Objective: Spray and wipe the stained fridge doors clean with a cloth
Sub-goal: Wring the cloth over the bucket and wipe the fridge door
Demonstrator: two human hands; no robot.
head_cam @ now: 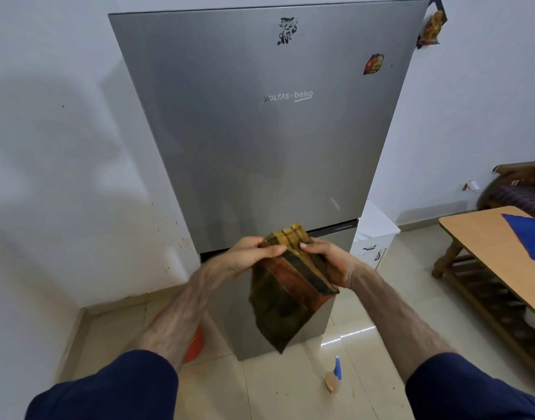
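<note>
Cloth: we hold the checked brown-and-yellow cloth [290, 283] folded, in front of the fridge [260, 131], level with the seam between its two doors.
Left hand [251, 253]: our fingers curl round the cloth's upper left edge.
Right hand [330, 256]: our thumb and fingers pinch its upper right edge.
Spray bottle [334, 375]: on the floor tiles by the fridge's lower right corner.
Upper door: black smudge [287, 31] near its top edge.
</note>
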